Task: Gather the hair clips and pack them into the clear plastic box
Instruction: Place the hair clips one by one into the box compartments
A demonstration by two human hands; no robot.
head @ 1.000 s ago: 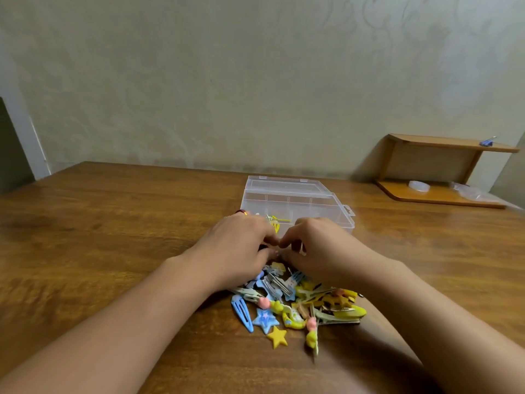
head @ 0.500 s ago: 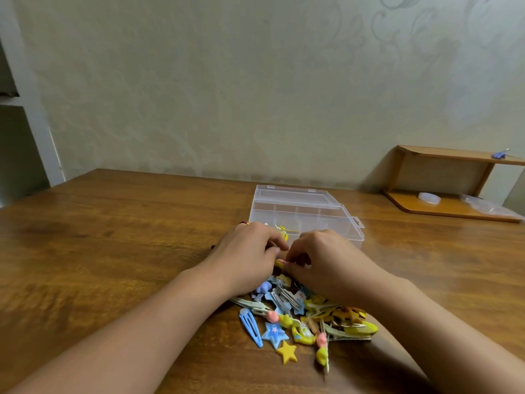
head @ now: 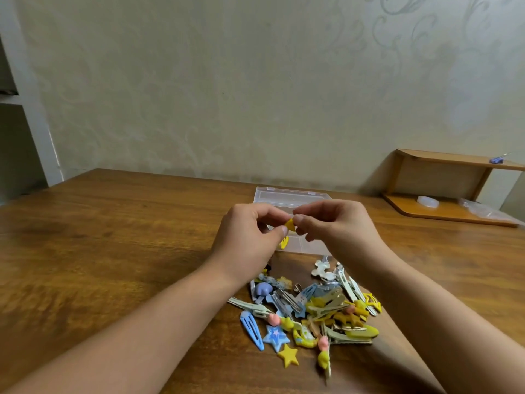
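A small yellow hair clip point(head: 290, 224) is pinched between my left hand point(head: 250, 237) and my right hand point(head: 338, 226), both raised above the open clear plastic box point(head: 292, 198). The box sits on the wooden table, mostly hidden by my hands; a yellow clip point(head: 283, 243) shows inside it. Closer to me lies a pile of hair clips point(head: 312, 311) in blue, yellow, white and metal, with a blue snap clip point(head: 251, 329), a blue star point(head: 276, 336) and a yellow star point(head: 288, 356) at its near edge.
The wooden table point(head: 113, 251) runs left to an edge by a white door frame. A low wooden shelf point(head: 451, 189) stands at the back right, holding a white round thing point(head: 427, 201) and a clear bag point(head: 480, 210).
Both hands have lifted off the pile and moved up over the box, now holding a yellow clip between them. More of the pile is uncovered.
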